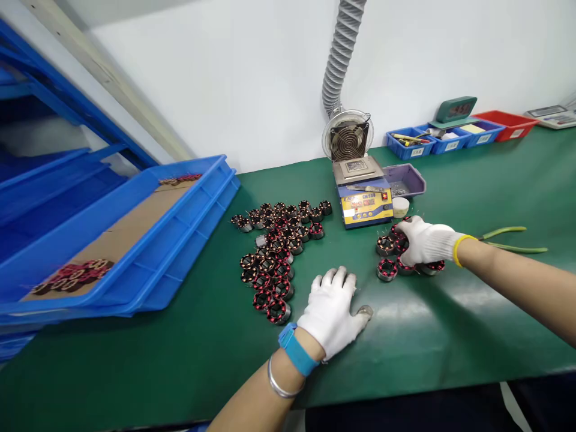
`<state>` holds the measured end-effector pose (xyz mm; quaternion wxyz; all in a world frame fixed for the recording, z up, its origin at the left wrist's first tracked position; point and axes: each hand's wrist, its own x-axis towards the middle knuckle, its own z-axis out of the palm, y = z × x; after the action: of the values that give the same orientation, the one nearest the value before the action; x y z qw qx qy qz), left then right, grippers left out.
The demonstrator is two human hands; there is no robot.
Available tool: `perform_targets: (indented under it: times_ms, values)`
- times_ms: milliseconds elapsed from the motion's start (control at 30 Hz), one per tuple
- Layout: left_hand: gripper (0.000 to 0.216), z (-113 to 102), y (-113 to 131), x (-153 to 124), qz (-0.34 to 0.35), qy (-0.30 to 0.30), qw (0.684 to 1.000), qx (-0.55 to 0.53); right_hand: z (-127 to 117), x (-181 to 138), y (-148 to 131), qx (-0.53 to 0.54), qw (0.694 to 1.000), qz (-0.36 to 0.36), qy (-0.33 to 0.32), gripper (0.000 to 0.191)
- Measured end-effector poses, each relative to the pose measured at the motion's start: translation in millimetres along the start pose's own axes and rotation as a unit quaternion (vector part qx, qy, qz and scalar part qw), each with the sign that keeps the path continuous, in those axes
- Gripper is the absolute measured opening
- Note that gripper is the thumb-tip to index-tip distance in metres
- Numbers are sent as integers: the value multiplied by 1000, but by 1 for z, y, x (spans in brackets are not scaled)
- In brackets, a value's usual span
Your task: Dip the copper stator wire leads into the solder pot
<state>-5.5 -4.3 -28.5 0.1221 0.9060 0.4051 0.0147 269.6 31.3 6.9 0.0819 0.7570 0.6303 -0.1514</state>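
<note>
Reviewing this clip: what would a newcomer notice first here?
Probably the two white-gloved hands over the green table: the left hand spread near the middle, the right hand at a small group of rings. Next, perhaps, the larger cluster of red and copper-coloured rings left of centre. The big blue bin at far left also stands out.

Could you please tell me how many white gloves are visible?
2: one on the left hand, over the green table; one on the right hand, over some stators.
</note>
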Motion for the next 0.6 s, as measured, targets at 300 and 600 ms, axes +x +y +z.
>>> perform_targets:
  times_ms: [300,600]
  values:
    - [64,-6,6,-2,11,-4,1000,-13,2,2,-10,41,999,-8,0,94]
    - [54,-16,6,-3,17,47,996,-74,7,-15,20,267,960,-6,78,76]
